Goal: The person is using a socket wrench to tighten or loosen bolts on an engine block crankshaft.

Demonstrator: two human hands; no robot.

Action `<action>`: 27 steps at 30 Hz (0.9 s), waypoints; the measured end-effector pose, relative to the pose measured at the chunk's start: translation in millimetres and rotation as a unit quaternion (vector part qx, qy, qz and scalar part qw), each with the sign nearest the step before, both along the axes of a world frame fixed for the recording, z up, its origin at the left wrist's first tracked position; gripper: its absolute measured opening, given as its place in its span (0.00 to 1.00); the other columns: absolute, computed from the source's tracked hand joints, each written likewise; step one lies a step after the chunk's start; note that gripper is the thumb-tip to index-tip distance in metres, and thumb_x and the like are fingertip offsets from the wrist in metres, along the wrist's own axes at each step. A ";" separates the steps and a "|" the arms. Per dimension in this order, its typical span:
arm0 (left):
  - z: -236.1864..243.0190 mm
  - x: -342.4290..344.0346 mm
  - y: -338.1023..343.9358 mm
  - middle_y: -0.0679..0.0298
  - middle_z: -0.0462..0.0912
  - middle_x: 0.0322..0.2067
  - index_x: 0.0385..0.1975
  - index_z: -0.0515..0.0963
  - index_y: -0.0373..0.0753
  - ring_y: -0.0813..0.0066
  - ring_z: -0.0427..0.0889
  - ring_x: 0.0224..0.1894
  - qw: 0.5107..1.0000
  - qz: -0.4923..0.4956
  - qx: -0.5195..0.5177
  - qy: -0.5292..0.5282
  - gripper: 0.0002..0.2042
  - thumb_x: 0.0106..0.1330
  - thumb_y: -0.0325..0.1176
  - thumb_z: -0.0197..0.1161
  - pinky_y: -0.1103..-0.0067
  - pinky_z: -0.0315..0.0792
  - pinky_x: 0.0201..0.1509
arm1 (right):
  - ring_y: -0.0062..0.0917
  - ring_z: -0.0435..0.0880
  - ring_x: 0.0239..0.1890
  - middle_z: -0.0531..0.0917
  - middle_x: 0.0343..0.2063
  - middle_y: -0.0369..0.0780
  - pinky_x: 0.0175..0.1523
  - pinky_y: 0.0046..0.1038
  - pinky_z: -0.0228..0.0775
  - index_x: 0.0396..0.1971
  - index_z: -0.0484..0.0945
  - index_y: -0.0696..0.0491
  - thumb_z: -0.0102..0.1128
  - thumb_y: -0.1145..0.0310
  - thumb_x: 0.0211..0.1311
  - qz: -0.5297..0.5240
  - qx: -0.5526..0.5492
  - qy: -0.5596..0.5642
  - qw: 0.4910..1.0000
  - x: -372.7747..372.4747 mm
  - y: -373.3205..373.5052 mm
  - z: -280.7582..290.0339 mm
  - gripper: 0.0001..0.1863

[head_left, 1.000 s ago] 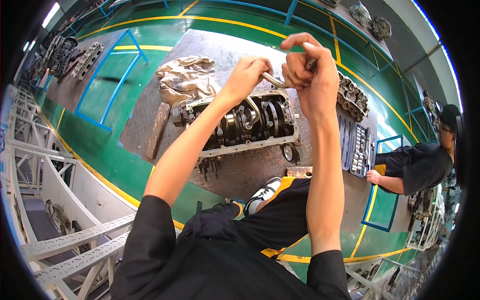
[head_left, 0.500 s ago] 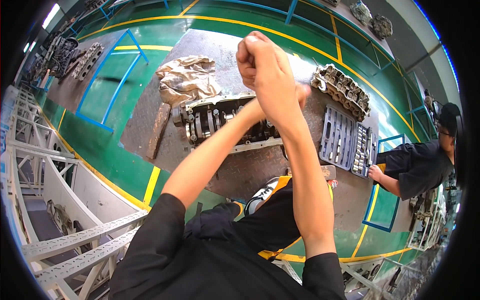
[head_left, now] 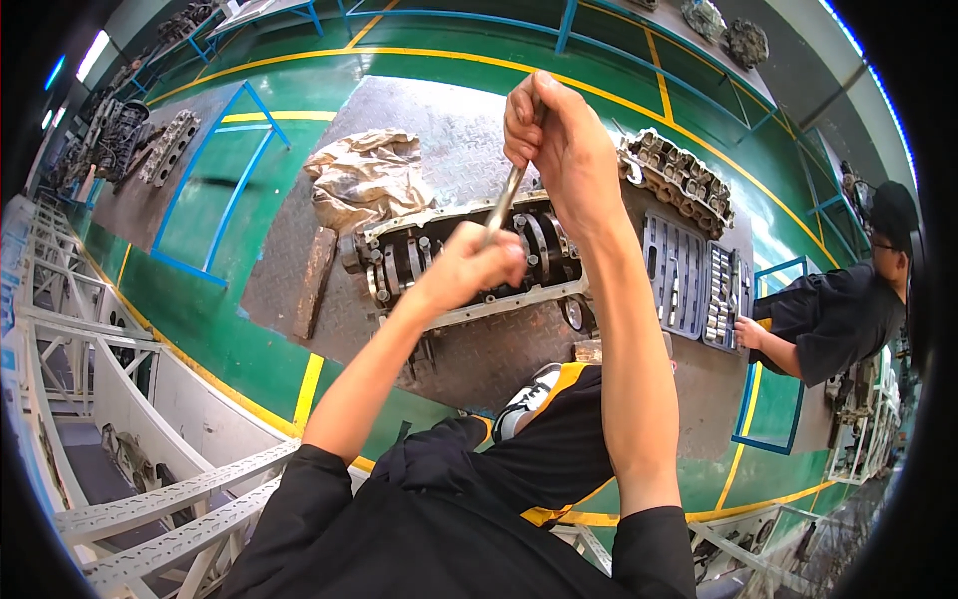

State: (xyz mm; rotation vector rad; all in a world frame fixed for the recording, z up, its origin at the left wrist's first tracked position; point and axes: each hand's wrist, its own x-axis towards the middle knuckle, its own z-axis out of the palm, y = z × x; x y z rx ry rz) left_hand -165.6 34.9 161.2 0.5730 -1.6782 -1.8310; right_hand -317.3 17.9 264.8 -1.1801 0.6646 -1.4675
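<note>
A long metal bar, like a wrench handle [head_left: 507, 197], slants up over the engine block [head_left: 394, 267], whose crankshaft and bolts show beneath it. My right hand [head_left: 554, 135] is closed round its upper end, high above the block. Lower down, my left hand [head_left: 474, 262] is closed at the bar's other end, over the middle of the block, hiding that end. Whether the bar touches the block I cannot tell.
A crumpled cloth [head_left: 364, 175] and wooden beam [head_left: 314, 280] lie left on the metal plate [head_left: 449, 354]. A cylinder head [head_left: 679, 180] and open socket case [head_left: 699, 280] are right. A co-worker [head_left: 848, 309] crouches at the case. White racks [head_left: 180, 479] stand lower left.
The bar has swung from nearly level to steeply slanted. My left hand has moved down toward the block; my right hand has shifted left and ended above it.
</note>
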 end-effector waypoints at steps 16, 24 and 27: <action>5.3 -1.6 -49.1 0.63 0.75 0.15 0.22 0.75 0.31 0.77 0.73 0.20 0.917 0.269 -0.290 -0.058 0.10 0.51 0.16 0.44 0.79 0.66 0.24 | 0.20 0.62 0.24 0.64 0.20 0.35 0.32 0.23 0.58 0.24 0.63 0.55 0.39 0.61 0.71 -0.122 -0.028 0.113 0.986 7.7 12.6 6.7 0.17; -16.5 -91.4 8.7 0.67 0.76 0.22 0.31 0.74 0.34 0.77 0.75 0.26 0.907 0.326 -0.246 0.108 0.04 0.59 0.22 0.54 0.79 0.71 0.33 | 0.33 0.69 0.30 0.71 0.26 0.44 0.42 0.30 0.63 0.30 0.67 0.59 0.38 0.68 0.70 -0.052 -0.034 0.171 0.983 29.6 9.4 6.1 0.12; 0.0 -97.1 -57.2 0.69 0.76 0.21 0.33 0.73 0.35 0.73 0.74 0.27 0.984 0.070 -0.015 0.161 0.03 0.61 0.26 0.55 0.76 0.72 0.36 | 0.31 0.69 0.30 0.73 0.28 0.42 0.40 0.27 0.64 0.33 0.68 0.58 0.38 0.66 0.71 -0.143 -0.101 0.292 0.940 42.5 11.0 -3.8 0.13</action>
